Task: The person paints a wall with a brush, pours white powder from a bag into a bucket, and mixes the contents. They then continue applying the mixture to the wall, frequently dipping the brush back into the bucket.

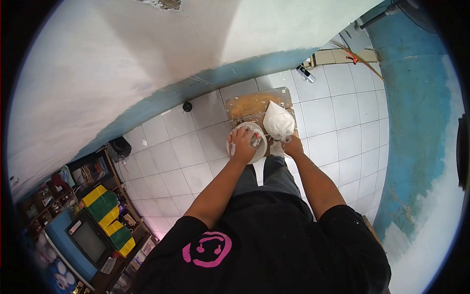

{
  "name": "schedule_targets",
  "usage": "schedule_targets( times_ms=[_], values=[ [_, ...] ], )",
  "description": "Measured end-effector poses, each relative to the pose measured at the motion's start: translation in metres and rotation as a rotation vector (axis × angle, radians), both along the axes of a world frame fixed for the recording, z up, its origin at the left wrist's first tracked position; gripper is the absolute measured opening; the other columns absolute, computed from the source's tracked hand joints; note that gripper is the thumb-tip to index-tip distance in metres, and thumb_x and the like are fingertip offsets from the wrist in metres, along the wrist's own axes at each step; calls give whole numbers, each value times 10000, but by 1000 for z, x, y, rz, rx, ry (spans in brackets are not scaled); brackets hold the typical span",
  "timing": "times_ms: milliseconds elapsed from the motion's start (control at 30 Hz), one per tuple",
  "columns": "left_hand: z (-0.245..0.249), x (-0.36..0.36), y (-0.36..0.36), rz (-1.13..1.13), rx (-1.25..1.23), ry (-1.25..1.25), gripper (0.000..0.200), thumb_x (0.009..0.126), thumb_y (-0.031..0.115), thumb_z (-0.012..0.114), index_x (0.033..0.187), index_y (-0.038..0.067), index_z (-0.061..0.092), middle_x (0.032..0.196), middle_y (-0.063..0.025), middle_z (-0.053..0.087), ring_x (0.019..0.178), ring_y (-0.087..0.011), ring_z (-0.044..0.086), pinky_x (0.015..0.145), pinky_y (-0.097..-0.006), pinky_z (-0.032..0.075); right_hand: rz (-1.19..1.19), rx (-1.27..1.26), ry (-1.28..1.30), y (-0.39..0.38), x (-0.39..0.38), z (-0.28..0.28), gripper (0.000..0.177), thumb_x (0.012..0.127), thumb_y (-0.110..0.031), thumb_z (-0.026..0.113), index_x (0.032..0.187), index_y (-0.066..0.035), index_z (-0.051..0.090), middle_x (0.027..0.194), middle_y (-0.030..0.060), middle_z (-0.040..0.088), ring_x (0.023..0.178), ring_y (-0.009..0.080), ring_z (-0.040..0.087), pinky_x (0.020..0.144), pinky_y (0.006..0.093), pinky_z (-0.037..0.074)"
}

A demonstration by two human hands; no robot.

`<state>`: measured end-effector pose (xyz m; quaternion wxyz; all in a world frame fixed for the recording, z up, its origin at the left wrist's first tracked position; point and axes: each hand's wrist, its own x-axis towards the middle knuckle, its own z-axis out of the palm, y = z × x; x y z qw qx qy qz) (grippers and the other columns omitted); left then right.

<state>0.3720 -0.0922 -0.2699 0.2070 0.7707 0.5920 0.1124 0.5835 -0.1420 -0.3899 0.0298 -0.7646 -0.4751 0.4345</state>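
Note:
A white plastic bucket (263, 149) stands at the front left of a worn wooden bench. My left hand (241, 143) reaches over its near left side with the fingers bent inward. Something small with a red part (257, 135) shows by the fingertips, too little seen to name. Right of the bucket, a clear plastic bag of white powder (279, 120) rests on the bench, bulging and leaning. My right hand (293, 146) is closed at the gathered near end of this bag, where loose plastic hangs down.
The stained wooden bench (249, 104) stands on white floor tiles, close to a half-painted wall (196, 88). A small black round object (187, 107) and a silver-and-black item (306, 74) lie on the floor. Shelves with a television (88, 236) and a black speaker (119, 149) are at left.

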Motion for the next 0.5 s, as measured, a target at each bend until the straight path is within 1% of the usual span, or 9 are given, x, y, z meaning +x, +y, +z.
schedule_targets(
  times_ms=[67,133,167,233,267,367,400,467,500],
  values=[
    [-1,-4,2,-29,-12,-14,394,567,177,753,930,85,632,1092,-72,562,994,-275,520,834,-400,372,-6,9,17,-3,0,0,329,763,-323,613,856,-9,649,897,219,639,868,376,613,787,418,481],
    [-1,-12,1,-98,-35,-49,356,590,172,742,916,85,631,1061,-70,577,984,-270,529,822,-407,383,-31,15,43,-2,-2,5,317,775,-313,600,841,-7,648,887,220,637,865,382,609,783,422,480],
    [-1,-17,1,-131,-42,-65,337,601,169,736,909,84,630,1045,-69,585,979,-268,534,816,-411,388,-20,55,17,-5,-3,-4,314,781,-312,593,832,-7,646,878,221,636,858,385,608,776,425,478],
    [-2,-29,-3,-179,-49,-112,291,628,156,718,892,82,624,986,-77,607,939,-276,557,800,-419,401,-3,135,-34,-4,-9,-5,311,792,-311,579,813,-8,644,859,223,634,843,391,605,764,431,476],
    [-2,-35,-7,-204,-54,-137,267,641,149,710,884,81,621,957,-81,618,919,-280,568,792,-423,408,-46,100,19,-5,-7,-4,312,806,-312,562,803,-10,640,838,224,632,822,395,604,751,438,474],
    [13,-48,-17,-181,-109,-210,208,677,136,683,859,75,605,890,-101,633,856,-307,589,769,-432,424,-94,83,31,-1,-10,0,332,808,-316,557,834,5,636,860,244,625,846,413,597,789,458,463],
    [13,-52,-21,-183,-127,-203,199,683,135,679,856,77,600,878,-106,634,848,-308,592,784,-428,418,-89,55,97,1,-8,1,312,810,-292,540,833,6,630,865,250,621,847,416,594,784,458,460],
    [10,-61,-29,-185,-164,-191,182,695,133,670,850,81,589,855,-116,635,832,-309,599,814,-418,406,-67,124,72,0,-10,1,300,810,-280,535,833,3,632,865,251,620,846,415,593,780,455,460],
    [12,-63,-31,-205,-197,-162,182,700,131,666,858,87,586,860,-113,635,841,-301,598,844,-432,385,-55,157,58,-1,-11,3,294,810,-274,532,833,2,632,865,251,619,846,415,593,778,453,460]
  ],
)
